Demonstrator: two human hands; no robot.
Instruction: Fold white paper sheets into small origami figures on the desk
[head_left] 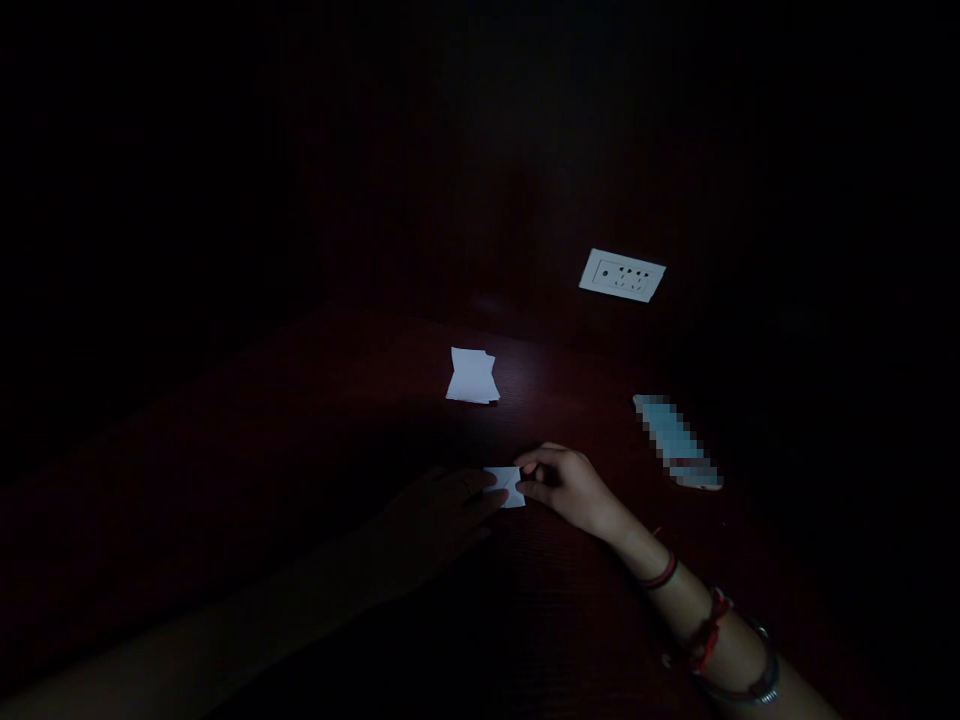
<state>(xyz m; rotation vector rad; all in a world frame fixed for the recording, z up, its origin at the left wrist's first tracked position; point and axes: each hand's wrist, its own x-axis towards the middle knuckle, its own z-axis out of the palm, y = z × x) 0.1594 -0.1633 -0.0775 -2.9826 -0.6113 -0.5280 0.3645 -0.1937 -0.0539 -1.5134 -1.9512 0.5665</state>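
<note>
The scene is very dark. A small white piece of paper (507,486) lies on a dark reddish wooden table (315,430). My left hand (442,515) rests flat beside it, fingertips pressing the paper's left edge. My right hand (566,488) has its fingers curled, pinching the paper's right edge. Red string and a metal bangle circle my right wrist.
A small stack of white paper sheets (472,377) sits farther back on the table. A phone with a lit screen (677,442) lies to the right. A white wall socket plate (622,275) is on the dark wall behind.
</note>
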